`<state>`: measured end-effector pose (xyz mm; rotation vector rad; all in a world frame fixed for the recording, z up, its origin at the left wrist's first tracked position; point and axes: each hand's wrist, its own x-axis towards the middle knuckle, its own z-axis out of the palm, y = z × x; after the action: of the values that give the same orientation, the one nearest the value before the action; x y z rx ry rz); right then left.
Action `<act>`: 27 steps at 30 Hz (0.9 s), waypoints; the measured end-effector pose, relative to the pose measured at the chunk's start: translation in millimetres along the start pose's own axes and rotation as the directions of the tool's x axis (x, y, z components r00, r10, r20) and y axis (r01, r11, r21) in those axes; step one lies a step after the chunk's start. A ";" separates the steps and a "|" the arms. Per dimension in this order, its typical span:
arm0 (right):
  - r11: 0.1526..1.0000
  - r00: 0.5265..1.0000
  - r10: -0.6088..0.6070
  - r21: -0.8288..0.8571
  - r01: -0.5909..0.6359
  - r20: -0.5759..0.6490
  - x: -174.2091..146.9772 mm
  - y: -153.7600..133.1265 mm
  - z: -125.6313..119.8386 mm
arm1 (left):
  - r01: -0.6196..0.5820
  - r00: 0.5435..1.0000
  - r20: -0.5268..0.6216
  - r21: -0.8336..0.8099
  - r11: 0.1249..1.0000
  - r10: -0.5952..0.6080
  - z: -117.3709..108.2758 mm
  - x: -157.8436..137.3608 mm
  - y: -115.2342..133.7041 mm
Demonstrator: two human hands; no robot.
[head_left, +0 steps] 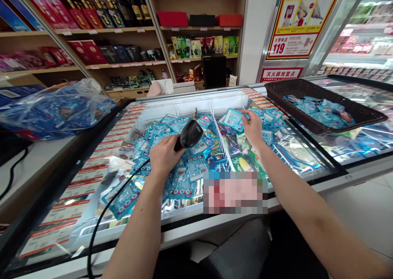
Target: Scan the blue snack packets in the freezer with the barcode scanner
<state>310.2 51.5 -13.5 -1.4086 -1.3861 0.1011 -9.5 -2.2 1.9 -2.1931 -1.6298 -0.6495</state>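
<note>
My left hand (pixel 164 156) is wrapped round the handle of a black barcode scanner (pixel 190 134), whose head tilts over the freezer's glass top. Its black cable (pixel 113 201) runs down along my left forearm. In my right hand (pixel 252 127), the thumb and fingers pinch the right edge of a blue packet (pixel 232 120). Many similar blue packets (pixel 186 172) lie spread and overlapping under the scanner, several with barcodes facing up. More blue packets (pixel 270 117) lie behind and beside my right hand.
A dark brown basket (pixel 325 123) with blue packets stands on the freezer (pixel 307 184) at right. At left sits a clear plastic bag (pixel 58 109) of blue packs. Shelves (pixel 123 29) of boxes and bottles stand behind. A blurred patch hides part of the front edge.
</note>
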 end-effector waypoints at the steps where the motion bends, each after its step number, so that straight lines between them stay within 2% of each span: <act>1: 1.000 1.000 0.012 -0.022 -0.012 -0.021 2.2 3.4 -1.9 | 0.019 1.000 -0.008 0.007 1.000 -0.018 0.0 0.1 -0.6; 6: 0.997 0.993 0.073 0.004 -0.072 -0.093 8.5 21.8 -4.5 | 0.098 0.994 -0.043 0.028 0.995 -0.096 -1.0 0.7 -2.1; 9: 0.991 0.987 0.131 0.042 -0.128 -0.092 10.2 28.1 -2.7 | 0.106 0.993 -0.052 0.029 0.994 -0.104 -1.8 1.1 -1.4; 11: 0.990 0.984 0.142 -0.005 -0.143 -0.105 10.7 29.6 -1.3 | 0.103 0.994 -0.050 0.034 0.994 -0.102 -1.9 1.3 -1.0; 17: 0.952 0.991 0.005 -0.302 -0.046 -0.133 4.1 23.6 -2.4 | 0.096 0.995 -0.038 0.066 0.993 -0.093 -1.1 0.9 -1.7; 20: 0.926 0.987 -0.045 -0.378 -0.015 -0.151 -0.7 14.0 -4.4 | 0.094 0.995 -0.037 0.073 0.993 -0.091 -1.1 0.8 -1.8; 22: 0.938 0.994 -0.092 -0.339 0.068 -0.057 -3.7 5.1 -2.9 | 0.109 0.993 -0.044 0.076 0.991 -0.106 -1.1 0.9 -1.8; 24: 0.954 0.972 -0.189 -0.209 0.215 0.139 -8.2 -5.1 2.1 | 0.128 0.991 -0.058 0.077 0.989 -0.124 -1.1 1.1 -2.0; 25: 0.953 0.939 -0.242 -0.120 0.278 0.246 -11.5 -10.4 5.6 | 0.138 0.989 -0.066 0.077 0.987 -0.133 -1.1 1.2 -2.4; 27: 0.932 0.838 -0.346 0.053 0.358 0.422 -20.2 -20.4 13.4 | 0.154 0.986 -0.077 0.076 0.985 -0.148 -1.0 1.5 -3.4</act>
<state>281.4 38.7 -16.4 -1.1676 -2.0009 0.1554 -12.6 -0.6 3.5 -1.9812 -1.7656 -0.6816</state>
